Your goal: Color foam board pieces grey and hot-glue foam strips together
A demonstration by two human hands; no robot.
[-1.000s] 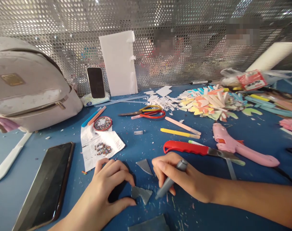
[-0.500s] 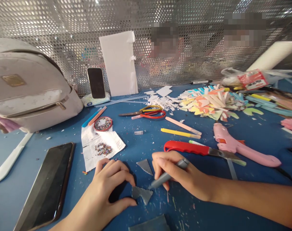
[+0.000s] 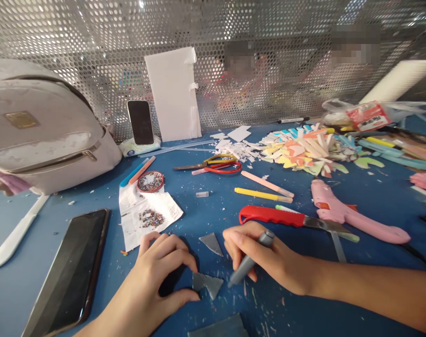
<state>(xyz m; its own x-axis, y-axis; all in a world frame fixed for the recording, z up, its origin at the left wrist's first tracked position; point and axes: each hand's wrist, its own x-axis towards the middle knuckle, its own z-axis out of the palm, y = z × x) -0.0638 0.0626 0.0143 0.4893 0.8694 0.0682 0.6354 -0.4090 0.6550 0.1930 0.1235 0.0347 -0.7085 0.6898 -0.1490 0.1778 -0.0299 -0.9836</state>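
Note:
My right hand is closed around a grey marker, its tip pointing down and left just above the table. To the left of that tip lies a small dark grey notched piece, cut to points. The curled forefinger and thumb of my left hand hold the piece at its left edge against the table. A grey triangular piece lies just above it, touched by neither hand. Near the bottom edge is a larger dark grey sheet, only partly in view.
A red-handled knife and a pink glue gun lie beyond my right hand. Scissors, felt pens, beads on paper and coloured scraps spread behind. Left are a phone and a backpack.
The marker tip has moved right, away from the notched piece, with my right hand shifting slightly. My left hand and the grey pieces stay in place.

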